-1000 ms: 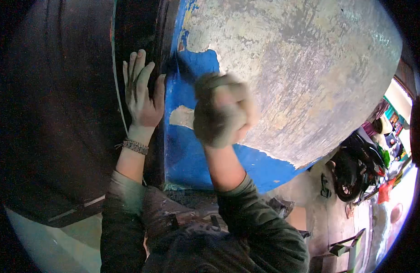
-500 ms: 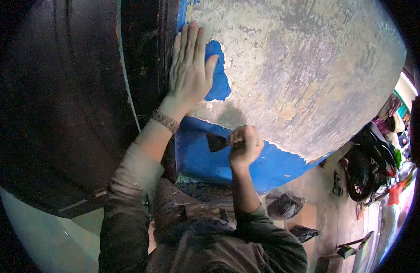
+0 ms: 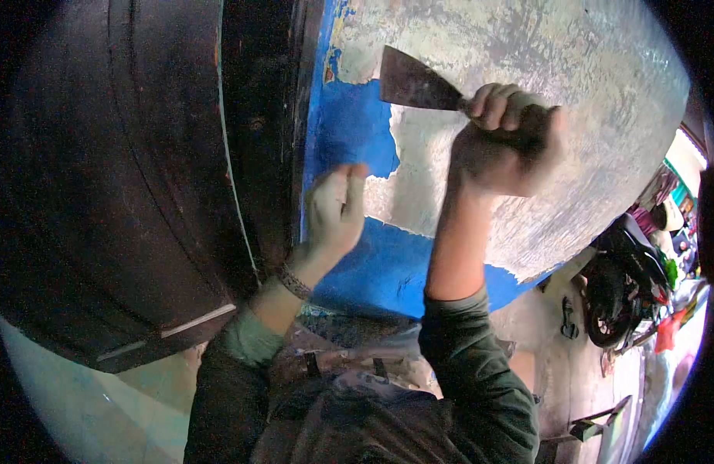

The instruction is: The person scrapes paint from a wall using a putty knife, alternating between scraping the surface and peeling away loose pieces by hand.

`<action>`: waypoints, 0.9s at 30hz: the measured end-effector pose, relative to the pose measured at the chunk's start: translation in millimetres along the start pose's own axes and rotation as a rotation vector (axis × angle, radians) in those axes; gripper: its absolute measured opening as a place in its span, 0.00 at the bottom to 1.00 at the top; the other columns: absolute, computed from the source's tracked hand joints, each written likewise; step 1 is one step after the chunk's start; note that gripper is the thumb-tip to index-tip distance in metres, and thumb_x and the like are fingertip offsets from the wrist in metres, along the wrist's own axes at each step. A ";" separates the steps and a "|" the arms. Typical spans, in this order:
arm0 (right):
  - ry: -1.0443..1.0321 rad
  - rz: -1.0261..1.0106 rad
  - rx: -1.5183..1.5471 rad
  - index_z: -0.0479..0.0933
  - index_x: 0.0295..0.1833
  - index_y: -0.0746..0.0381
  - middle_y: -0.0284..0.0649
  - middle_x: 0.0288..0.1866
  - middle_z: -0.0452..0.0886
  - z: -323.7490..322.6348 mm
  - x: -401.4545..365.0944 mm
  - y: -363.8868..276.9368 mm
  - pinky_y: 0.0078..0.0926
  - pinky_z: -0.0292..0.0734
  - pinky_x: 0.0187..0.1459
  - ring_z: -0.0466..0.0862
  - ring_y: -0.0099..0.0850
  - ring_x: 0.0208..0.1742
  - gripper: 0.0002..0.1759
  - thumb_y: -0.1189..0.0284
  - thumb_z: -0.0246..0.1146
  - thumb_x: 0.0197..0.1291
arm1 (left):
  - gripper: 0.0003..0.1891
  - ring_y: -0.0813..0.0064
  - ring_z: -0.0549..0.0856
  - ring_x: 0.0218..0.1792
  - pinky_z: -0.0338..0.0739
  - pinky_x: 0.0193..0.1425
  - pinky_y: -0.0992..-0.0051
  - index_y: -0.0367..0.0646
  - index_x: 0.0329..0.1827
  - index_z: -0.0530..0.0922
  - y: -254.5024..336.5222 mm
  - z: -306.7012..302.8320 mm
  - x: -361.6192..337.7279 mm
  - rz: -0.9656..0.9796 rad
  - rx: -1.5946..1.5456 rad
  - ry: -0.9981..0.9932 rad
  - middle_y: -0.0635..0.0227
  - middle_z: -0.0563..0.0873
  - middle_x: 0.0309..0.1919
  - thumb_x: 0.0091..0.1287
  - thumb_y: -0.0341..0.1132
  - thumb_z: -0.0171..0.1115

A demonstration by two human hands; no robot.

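My right hand [image 3: 511,143] is wrapped round the handle of a scraper [image 3: 417,83], raised in front of the wall. Its broad, dark metal blade points left and overlaps the top of a patch of blue paint [image 3: 349,127]. Lower and to the left, my left hand [image 3: 335,213] is curled closed at the bottom of that patch, with nothing showing in its fingers. Around the ragged blue edges the wall [image 3: 565,100] is bare, whitish grey and mottled. More blue paint [image 3: 388,267] runs along the wall's base, partly behind my right forearm.
A dark wooden door [image 3: 156,155] and its frame [image 3: 265,139] stand close on the left. To the right, a motorcycle [image 3: 616,278] is parked beyond the wall's end, with sandals [image 3: 569,319] on the floor near it. A dark stand-like object [image 3: 596,425] lies lower right.
My right hand has lifted the scraper from the lower blue band up to the bare wall. My left hand has come down from lying flat on the wall and curled closed.
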State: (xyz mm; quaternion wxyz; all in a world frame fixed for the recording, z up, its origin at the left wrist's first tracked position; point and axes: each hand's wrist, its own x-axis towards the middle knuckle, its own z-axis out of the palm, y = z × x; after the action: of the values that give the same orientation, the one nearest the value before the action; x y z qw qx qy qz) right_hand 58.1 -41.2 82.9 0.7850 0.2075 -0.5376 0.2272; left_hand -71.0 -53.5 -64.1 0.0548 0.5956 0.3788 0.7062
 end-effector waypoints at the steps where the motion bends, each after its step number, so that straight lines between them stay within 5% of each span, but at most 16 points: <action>1: 0.044 -0.052 -0.044 0.64 0.24 0.61 0.37 0.17 0.62 8.1 -8.2 5.3 0.30 0.62 0.24 0.64 0.30 0.19 0.20 0.61 0.45 0.67 | 0.14 0.62 0.83 0.37 0.74 0.42 0.70 0.35 0.40 0.78 5.4 7.9 5.1 -0.113 -0.087 -0.043 0.53 0.84 0.35 0.69 0.40 0.54; 3: 0.065 -0.123 -0.115 0.65 0.29 0.63 0.40 0.19 0.66 15.5 -34.0 8.5 0.35 0.70 0.26 0.70 0.34 0.22 0.18 0.63 0.48 0.70 | 0.19 0.68 0.83 0.40 0.73 0.45 0.73 0.36 0.40 0.79 30.3 25.3 22.6 -0.448 -0.682 -0.062 0.57 0.85 0.35 0.71 0.46 0.51; 4: 0.085 -0.120 -0.136 0.67 0.33 0.65 0.42 0.24 0.69 13.4 -51.0 10.8 0.40 0.77 0.32 0.75 0.38 0.29 0.18 0.61 0.49 0.70 | 0.19 0.68 0.83 0.40 0.73 0.45 0.73 0.36 0.40 0.79 34.5 29.9 33.4 -0.449 -0.688 -0.062 0.57 0.85 0.35 0.71 0.46 0.51; 6: 0.041 -0.083 -0.230 0.69 0.37 0.66 0.47 0.41 0.75 2.3 -82.6 8.2 0.42 0.75 0.49 0.78 0.39 0.40 0.13 0.66 0.54 0.68 | 0.21 0.70 0.83 0.42 0.72 0.50 0.74 0.36 0.39 0.79 37.6 36.4 52.8 -0.654 -1.469 -0.113 0.60 0.85 0.36 0.71 0.48 0.49; 9: 0.069 0.216 -0.675 0.73 0.51 0.70 0.48 0.46 0.78 -9.8 -127.0 -16.7 0.32 0.69 0.59 0.78 0.34 0.51 0.16 0.66 0.54 0.68 | 0.19 0.68 0.83 0.43 0.74 0.50 0.72 0.39 0.41 0.75 37.6 32.6 57.2 -0.569 -1.311 -0.096 0.63 0.83 0.34 0.70 0.49 0.51; 10: 0.099 0.463 -0.698 0.73 0.52 0.70 0.44 0.45 0.78 -7.0 -138.8 -28.9 0.25 0.75 0.50 0.79 0.27 0.44 0.17 0.67 0.53 0.69 | 0.18 0.68 0.84 0.40 0.77 0.44 0.71 0.39 0.42 0.75 34.2 27.6 52.4 -0.757 -1.319 -0.082 0.61 0.83 0.33 0.69 0.48 0.52; 12: -0.053 0.847 -0.557 0.70 0.57 0.67 0.36 0.37 0.78 -9.0 -145.5 -45.0 0.16 0.74 0.31 0.77 0.20 0.29 0.18 0.66 0.52 0.70 | 0.16 0.67 0.85 0.32 0.78 0.37 0.72 0.40 0.41 0.75 18.9 20.9 42.3 -0.654 -1.135 -0.093 0.60 0.83 0.29 0.69 0.46 0.53; 15: 0.115 1.073 -0.369 0.66 0.63 0.62 0.30 0.28 0.73 0.7 -143.7 -33.6 0.13 0.65 0.18 0.68 0.15 0.17 0.20 0.65 0.51 0.70 | 0.14 0.68 0.84 0.25 0.78 0.32 0.74 0.41 0.39 0.74 11.7 14.2 35.5 -0.633 -0.964 -0.156 0.62 0.82 0.25 0.70 0.44 0.53; 18: -0.011 1.054 -0.301 0.63 0.66 0.58 0.28 0.24 0.68 4.9 -140.4 -15.6 0.12 0.59 0.15 0.62 0.13 0.14 0.21 0.64 0.50 0.71 | 0.15 0.65 0.85 0.26 0.80 0.32 0.70 0.43 0.37 0.74 1.7 8.7 53.5 -0.517 -0.941 -0.162 0.61 0.81 0.24 0.70 0.46 0.53; 20: -0.050 1.030 -0.422 0.63 0.65 0.63 0.35 0.29 0.75 5.4 -144.0 -8.5 0.15 0.69 0.21 0.70 0.19 0.18 0.21 0.67 0.49 0.71 | 0.15 0.68 0.84 0.24 0.79 0.30 0.71 0.43 0.35 0.74 7.1 0.8 55.5 -0.606 -0.990 -0.184 0.63 0.81 0.23 0.70 0.46 0.53; 22: -0.240 0.540 -0.897 0.62 0.66 0.69 0.48 0.41 0.80 10.0 -156.0 0.2 0.24 0.77 0.36 0.81 0.33 0.32 0.22 0.70 0.49 0.70 | 0.16 0.71 0.81 0.22 0.78 0.29 0.72 0.43 0.33 0.74 7.8 -1.5 53.1 -0.608 -0.891 -0.177 0.64 0.80 0.23 0.70 0.46 0.53; 23: -0.106 0.735 -0.802 0.60 0.66 0.74 0.59 0.53 0.76 8.9 -173.5 2.2 0.31 0.74 0.51 0.81 0.44 0.50 0.23 0.74 0.49 0.69 | 0.16 0.72 0.79 0.20 0.76 0.27 0.73 0.43 0.33 0.73 12.7 -5.0 51.2 -0.677 -0.905 -0.189 0.65 0.80 0.22 0.70 0.46 0.52; 24: -0.105 0.729 -0.803 0.60 0.66 0.74 0.59 0.53 0.76 11.0 -169.6 8.7 0.31 0.74 0.51 0.81 0.44 0.50 0.23 0.74 0.49 0.69 | 0.16 0.72 0.79 0.20 0.76 0.27 0.73 0.43 0.33 0.73 13.6 -7.7 57.1 -0.672 -0.906 -0.193 0.65 0.80 0.22 0.70 0.46 0.52; 26: -0.247 0.311 -1.014 0.60 0.65 0.73 0.62 0.58 0.72 19.5 -154.7 19.8 0.32 0.73 0.53 0.79 0.47 0.54 0.23 0.75 0.50 0.68 | 0.16 0.72 0.79 0.18 0.74 0.24 0.74 0.42 0.32 0.73 14.0 -12.0 69.0 -0.614 -0.798 -0.231 0.65 0.80 0.22 0.71 0.46 0.51; 27: -0.168 0.459 -0.906 0.60 0.66 0.73 0.62 0.59 0.71 27.8 -152.2 16.8 0.32 0.73 0.53 0.79 0.48 0.54 0.23 0.75 0.50 0.68 | 0.17 0.72 0.78 0.18 0.74 0.24 0.74 0.42 0.30 0.73 25.3 -15.8 71.5 -0.661 -0.813 -0.239 0.65 0.80 0.21 0.70 0.47 0.52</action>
State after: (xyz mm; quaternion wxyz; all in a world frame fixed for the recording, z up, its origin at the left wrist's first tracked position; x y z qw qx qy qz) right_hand -21.0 -63.8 -49.3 0.6800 -0.2594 -0.6751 0.1204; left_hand -95.8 -41.1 8.2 0.5431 0.4515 0.2332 0.6684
